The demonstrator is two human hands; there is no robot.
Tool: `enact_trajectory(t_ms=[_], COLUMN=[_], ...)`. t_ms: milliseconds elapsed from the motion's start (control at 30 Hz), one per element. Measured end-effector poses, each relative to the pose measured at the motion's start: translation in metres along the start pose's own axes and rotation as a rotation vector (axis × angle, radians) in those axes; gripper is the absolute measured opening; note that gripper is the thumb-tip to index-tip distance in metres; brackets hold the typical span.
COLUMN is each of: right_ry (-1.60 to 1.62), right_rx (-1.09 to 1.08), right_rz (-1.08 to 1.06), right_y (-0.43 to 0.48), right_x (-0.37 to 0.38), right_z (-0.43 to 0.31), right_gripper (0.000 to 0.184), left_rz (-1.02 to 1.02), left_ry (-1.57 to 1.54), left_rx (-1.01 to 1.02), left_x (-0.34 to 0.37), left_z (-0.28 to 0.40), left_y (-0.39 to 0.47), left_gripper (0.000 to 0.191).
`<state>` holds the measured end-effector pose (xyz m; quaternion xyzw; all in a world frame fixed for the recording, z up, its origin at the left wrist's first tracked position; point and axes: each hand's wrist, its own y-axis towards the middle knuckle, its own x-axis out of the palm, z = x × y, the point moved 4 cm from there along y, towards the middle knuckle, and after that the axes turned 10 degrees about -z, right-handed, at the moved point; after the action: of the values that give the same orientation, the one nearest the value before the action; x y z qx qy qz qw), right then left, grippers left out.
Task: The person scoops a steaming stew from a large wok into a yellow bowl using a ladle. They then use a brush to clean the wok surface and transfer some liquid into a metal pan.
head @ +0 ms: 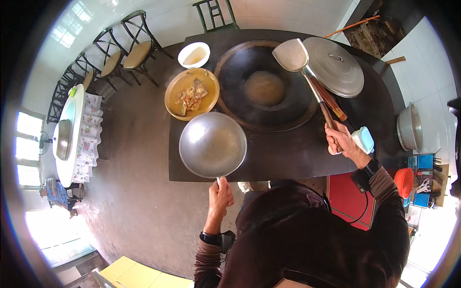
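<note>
My left hand (219, 198) is closed around the handle of a round metal pan or ladle-like scoop (213, 145), held over the counter's front left corner. In my right hand (343, 140) is the wooden handle of a metal wok spatula (293, 55), its blade raised over the right rim of a large built-in wok (230, 90). Brownish liquid (264, 88) lies at the wok's bottom. A yellowish dish (173, 91) of food with red bits and broth stands left of the wok, beside a white bowl (194, 55) holding some liquid.
A metal lid (335, 68) lies right of the wok, near a wooden handle (329, 99). A white container with a light blue lid (364, 139) stands by my right hand. Metal basin (410, 127) and orange basin (403, 183) are at right. Chairs, a round table (74, 144) and a seated person are at left.
</note>
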<state>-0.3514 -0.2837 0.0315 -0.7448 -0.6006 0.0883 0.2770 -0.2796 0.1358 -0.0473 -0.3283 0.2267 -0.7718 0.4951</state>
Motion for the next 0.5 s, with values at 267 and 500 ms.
enact_trajectory(t_ms=[267,500], right_ry=[-0.155,-0.229], right_rx=[0.037,-0.128], right_rz=[-0.090,-0.007], right_y=[-0.030,-0.097], right_x=[-0.042,-0.090], right_z=[0.002,0.021], right_gripper=[0.009,0.010], left_rz=[0.038,0.329], left_ry=[0.941,1.662], left_rx=[0.107,0.312], left_x=[0.100,0.166], left_z=[0.118,0.167], left_y=[0.133,0.248], left_gripper=[0.045,0.030])
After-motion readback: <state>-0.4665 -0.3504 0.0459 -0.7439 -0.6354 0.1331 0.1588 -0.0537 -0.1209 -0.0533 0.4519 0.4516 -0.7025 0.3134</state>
